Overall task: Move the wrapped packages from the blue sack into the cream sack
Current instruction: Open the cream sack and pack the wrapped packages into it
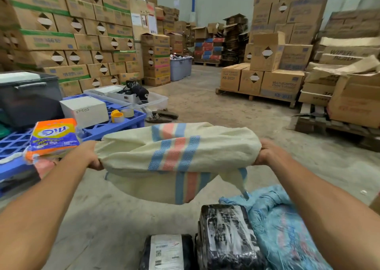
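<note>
I hold the cream sack, marked with blue and pink stripes, stretched out in the air in front of me. My left hand grips its left end and my right hand grips its right end. Below it on the floor, at the lower right, lies the crumpled blue sack. A black wrapped package with shiny tape rests against the blue sack's left side. Another black package with a white label lies just left of it at the bottom edge.
A blue plastic pallet at the left carries a detergent bag, a white box, tape rolls and a black bin. Stacked cardboard boxes line both sides. Wooden pallets with boxes stand at right. Sandals lie on the concrete floor.
</note>
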`<state>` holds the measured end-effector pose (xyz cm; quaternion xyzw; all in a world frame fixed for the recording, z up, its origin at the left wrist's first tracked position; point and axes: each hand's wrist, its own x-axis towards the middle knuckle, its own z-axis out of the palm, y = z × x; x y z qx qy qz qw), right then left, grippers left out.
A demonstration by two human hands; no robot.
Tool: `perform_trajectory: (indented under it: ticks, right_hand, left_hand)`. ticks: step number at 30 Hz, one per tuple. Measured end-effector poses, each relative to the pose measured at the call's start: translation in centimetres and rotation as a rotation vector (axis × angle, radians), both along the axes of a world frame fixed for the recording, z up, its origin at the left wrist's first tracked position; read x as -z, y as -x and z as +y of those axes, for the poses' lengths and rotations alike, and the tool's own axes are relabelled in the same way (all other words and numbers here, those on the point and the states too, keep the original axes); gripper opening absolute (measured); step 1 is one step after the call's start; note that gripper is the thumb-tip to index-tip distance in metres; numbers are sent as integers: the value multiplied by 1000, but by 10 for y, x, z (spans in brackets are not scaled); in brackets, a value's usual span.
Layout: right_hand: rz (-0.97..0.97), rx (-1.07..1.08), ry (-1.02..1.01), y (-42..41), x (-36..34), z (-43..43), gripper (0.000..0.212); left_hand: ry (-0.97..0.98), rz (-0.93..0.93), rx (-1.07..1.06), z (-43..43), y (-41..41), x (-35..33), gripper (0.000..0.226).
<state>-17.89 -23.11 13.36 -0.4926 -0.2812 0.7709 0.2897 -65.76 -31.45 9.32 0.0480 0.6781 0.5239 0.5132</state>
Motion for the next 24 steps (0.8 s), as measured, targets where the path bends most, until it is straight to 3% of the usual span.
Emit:
perform_trajectory:
  ticks: [1, 3, 6, 9, 11, 12, 15, 18, 21, 24]
  right_hand:
    - [3, 42, -8, 0, 2, 2, 34]
    - [-1, 66, -63, -2, 8, 9, 52]
    - [-199, -124, -215, -1, 5, 8, 76]
    - [-652, -329, -388, 1, 1, 20, 95]
    - [-890, -346, -461, 5, 2, 29, 102]
    - [-971, -332, -504, 10, -2, 26, 95]
    - [-1136, -269, -566, 23, -8, 16, 73]
    - [-1322, -242, -617, 18, 11, 30, 79]
    - [-1375, -83, -617, 4, 46, 66, 72]
    - [-1264, 31, -680, 19, 32, 32, 43]
  left_hand:
    - [-49, -113, -73, -7, -8, -3, 5]
    - [-110, -96, 73, -11, -14, -12, 13]
    - [-207, 67, 391, -14, -30, -27, 68]
    - [36, 717, 538, 0, -37, -21, 117]
    - [55, 1058, 537, 10, -36, -12, 126]
    - [40, 1177, 557, 13, -36, -8, 128]
    - [43, 1465, 521, 16, -36, 2, 125]
    - [111, 1686, 448, 14, -40, 1, 92]
    - [59, 1570, 443, 15, -47, -5, 67]
    - [29, 1227, 464, 17, -59, -6, 59]
